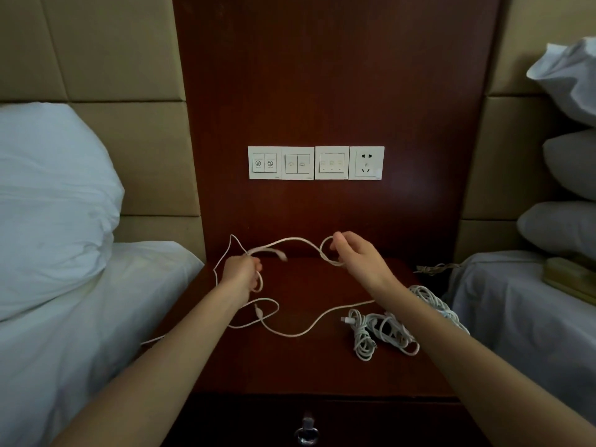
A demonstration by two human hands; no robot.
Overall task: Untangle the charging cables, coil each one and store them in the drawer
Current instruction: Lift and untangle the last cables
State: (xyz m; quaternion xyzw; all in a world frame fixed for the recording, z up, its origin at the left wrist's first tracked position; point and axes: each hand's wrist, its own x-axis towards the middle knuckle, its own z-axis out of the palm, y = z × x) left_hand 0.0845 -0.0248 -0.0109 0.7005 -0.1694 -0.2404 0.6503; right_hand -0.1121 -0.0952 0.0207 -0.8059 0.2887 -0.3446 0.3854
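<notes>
Over nightstand [306,366] back edge, left hand [242,269] and right hand [354,253] both curled tight on one white cable [290,239] strung between them, slack looping across the top; tangled cable bundle [383,330] sits near right edge.

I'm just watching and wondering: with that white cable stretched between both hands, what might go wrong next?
The held cable, gripped by the left hand and right hand, trails in crossing loops on the nightstand; pulling could tighten them into a knot. The right forearm hangs over the tangled pile, so a sweep might drag it off the edge. The drawer is shut, with both hands busy.
</notes>
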